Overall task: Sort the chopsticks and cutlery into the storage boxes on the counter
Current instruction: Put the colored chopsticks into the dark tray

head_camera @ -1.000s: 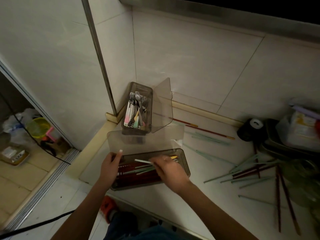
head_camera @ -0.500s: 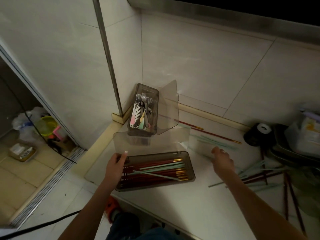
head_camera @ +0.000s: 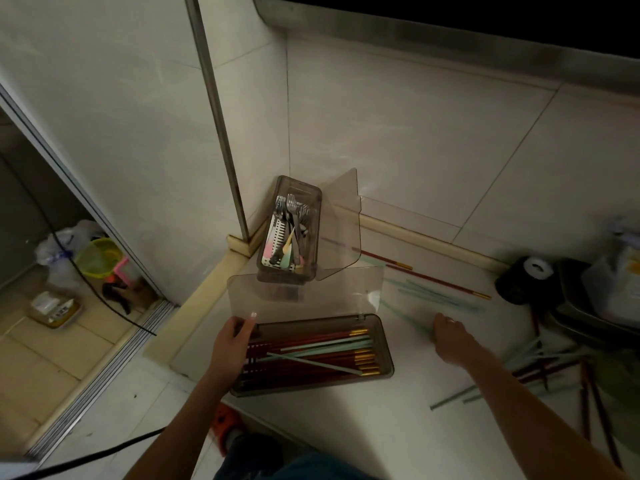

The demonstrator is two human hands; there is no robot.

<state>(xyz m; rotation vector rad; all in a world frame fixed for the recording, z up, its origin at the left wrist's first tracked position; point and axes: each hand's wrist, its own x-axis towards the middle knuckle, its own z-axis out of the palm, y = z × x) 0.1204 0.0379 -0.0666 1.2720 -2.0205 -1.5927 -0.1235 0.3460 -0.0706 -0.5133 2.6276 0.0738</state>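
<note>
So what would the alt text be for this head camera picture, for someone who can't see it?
A person's left hand holds the end of an open chopstick box full of red and mint chopsticks, while the right hand reaches a mint chopstick on the counter. Behind, a cutlery box stands in the corner.

right hand fingers: hidden, hold unclear | loose chopsticks: cut by right edge, dim

Black roll beside stacked metal trays, yellow basket on floor, possibly a plastic bag behind it
</note>
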